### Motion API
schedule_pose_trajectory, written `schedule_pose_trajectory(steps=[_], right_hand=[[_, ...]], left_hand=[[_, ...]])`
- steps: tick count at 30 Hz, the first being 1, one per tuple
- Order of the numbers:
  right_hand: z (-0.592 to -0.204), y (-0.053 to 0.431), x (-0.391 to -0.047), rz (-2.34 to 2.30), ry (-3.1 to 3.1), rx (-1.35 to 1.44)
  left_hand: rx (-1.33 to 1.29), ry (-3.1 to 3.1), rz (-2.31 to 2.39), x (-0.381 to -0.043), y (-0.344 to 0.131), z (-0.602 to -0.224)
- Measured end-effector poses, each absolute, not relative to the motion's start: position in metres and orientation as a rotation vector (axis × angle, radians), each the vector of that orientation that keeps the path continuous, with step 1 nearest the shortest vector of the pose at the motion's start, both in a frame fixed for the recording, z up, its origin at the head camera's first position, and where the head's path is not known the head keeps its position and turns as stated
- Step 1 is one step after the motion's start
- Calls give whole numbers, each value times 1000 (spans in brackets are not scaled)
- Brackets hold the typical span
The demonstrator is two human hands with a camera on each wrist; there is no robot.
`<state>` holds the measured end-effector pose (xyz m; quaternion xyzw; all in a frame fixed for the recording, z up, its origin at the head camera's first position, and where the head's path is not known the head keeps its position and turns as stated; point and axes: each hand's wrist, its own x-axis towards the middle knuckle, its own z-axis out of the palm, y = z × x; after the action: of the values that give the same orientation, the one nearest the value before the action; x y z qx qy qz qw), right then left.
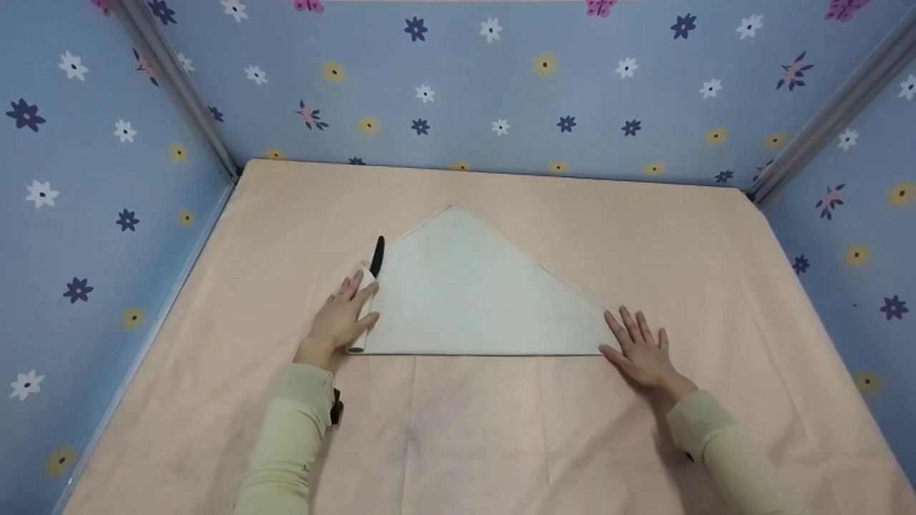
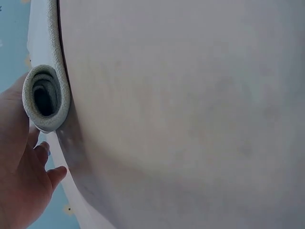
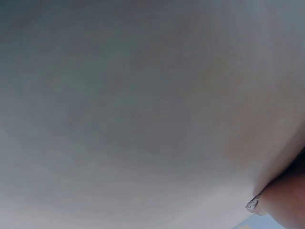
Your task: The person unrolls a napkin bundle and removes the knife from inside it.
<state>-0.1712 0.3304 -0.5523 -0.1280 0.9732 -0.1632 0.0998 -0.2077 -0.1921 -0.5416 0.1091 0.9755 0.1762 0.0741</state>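
Note:
A pale cloth [image 1: 486, 293] lies folded on the table, its peak pointing away and a straight fold along the near side. Its left end is turned into a narrow roll [image 1: 358, 347], whose layered, hollow end [image 2: 28, 102] shows close up in the left wrist view. From the roll's far end sticks a slim, slightly curved black handle [image 1: 378, 256]; the rest of that object is hidden. My left hand [image 1: 340, 318] rests along the roll with fingers extended and spread. With its fingers spread, my right hand [image 1: 642, 355] touches the cloth's right corner.
A peach-coloured cover [image 1: 472, 429] with light creases spreads over the table. Blue flowered panels [image 1: 458, 86] stand at the back and both sides, with grey metal posts [image 1: 182, 86] at the rear corners.

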Motion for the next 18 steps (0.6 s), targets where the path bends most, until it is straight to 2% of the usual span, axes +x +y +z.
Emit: schedule_pose_trajectory(steps=[18], right_hand=[[-553,331,-171,-503,2879,-391]], left_hand=[[325,2934,566,-206,-200,-541]])
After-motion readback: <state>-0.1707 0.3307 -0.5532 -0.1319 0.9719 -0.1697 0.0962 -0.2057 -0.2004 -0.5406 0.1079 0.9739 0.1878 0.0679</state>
